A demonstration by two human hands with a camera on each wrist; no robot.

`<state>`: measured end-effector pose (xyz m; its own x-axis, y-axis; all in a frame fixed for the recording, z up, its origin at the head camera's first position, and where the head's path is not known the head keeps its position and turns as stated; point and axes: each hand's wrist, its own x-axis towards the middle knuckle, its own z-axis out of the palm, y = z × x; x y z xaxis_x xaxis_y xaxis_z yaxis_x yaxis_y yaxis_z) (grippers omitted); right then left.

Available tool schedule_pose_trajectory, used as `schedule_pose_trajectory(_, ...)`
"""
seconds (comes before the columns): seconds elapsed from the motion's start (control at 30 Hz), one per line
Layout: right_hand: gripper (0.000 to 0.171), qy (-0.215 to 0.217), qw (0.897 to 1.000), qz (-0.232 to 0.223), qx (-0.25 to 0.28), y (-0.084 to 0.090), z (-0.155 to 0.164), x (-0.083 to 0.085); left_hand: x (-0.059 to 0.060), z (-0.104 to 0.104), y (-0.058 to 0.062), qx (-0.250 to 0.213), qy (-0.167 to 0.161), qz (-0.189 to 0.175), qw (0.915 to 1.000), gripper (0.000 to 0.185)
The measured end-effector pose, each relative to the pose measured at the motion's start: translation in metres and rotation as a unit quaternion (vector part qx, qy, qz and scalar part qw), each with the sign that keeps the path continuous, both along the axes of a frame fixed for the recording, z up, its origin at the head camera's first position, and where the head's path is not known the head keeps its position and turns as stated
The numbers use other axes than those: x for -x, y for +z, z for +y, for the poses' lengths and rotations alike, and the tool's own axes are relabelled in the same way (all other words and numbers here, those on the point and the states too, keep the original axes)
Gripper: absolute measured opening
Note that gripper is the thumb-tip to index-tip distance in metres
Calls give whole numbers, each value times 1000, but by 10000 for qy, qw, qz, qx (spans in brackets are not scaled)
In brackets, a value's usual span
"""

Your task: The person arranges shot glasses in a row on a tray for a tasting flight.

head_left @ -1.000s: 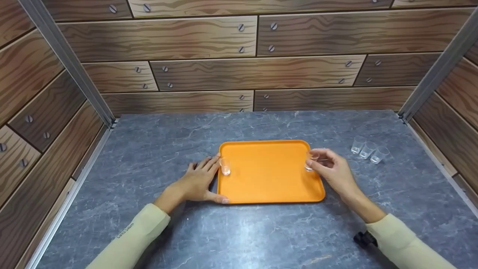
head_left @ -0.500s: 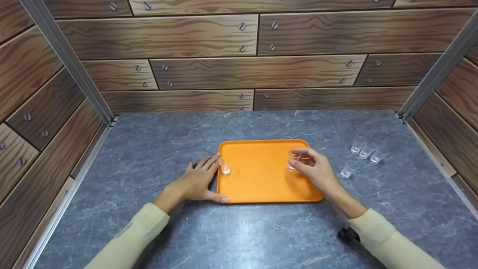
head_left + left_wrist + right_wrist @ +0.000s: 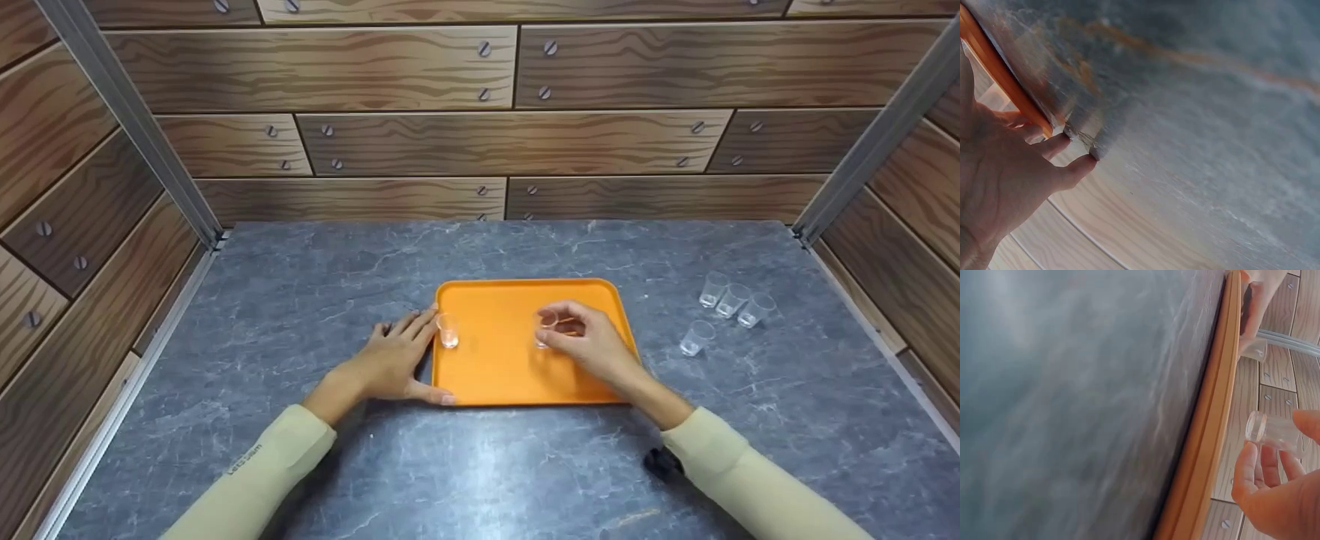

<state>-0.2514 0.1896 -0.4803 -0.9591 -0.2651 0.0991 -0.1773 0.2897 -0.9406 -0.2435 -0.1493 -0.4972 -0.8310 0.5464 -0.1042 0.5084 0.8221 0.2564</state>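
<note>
An orange tray (image 3: pixel 495 375) lies in the middle of the grey marble table. My right hand (image 3: pixel 581 341) pinches a small clear cup (image 3: pixel 545 330) over the middle of the tray; the right wrist view shows this cup (image 3: pixel 1275 433) between thumb and fingers beside the tray rim (image 3: pixel 1207 439). A second clear cup (image 3: pixel 448 331) stands on the tray by its left edge. My left hand (image 3: pixel 394 360) lies flat on the table against that left edge, thumb along the tray's front corner. In the left wrist view the left hand's fingers (image 3: pixel 1067 169) touch the tray edge (image 3: pixel 999 73).
Several more clear cups stand on the table to the right: three in a row (image 3: pixel 733 298) and one nearer (image 3: pixel 696 337). Wood-patterned walls close the table at the back and both sides. A small black object (image 3: pixel 663 463) sits under my right sleeve.
My right hand has carried the clear cup leftward from the tray's right edge to over its middle. The left hand and the cup by the left edge have not moved.
</note>
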Motion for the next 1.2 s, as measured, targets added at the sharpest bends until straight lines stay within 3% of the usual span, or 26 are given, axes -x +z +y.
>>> schedule_pose_trajectory(0.37,39,371,9990,-234,29,1,-26,0,1,-1,1,9,-34,68,10000,133)
schedule_pose_trajectory(0.9,35,400,9984,-353,-200,-3,-54,7,0,0,0,59,32,-79,9999,133)
schedule_pose_trajectory(1.2,35,410,9963,-388,-653,-4,-66,9,1,0,1,53,57,-46,10000,133)
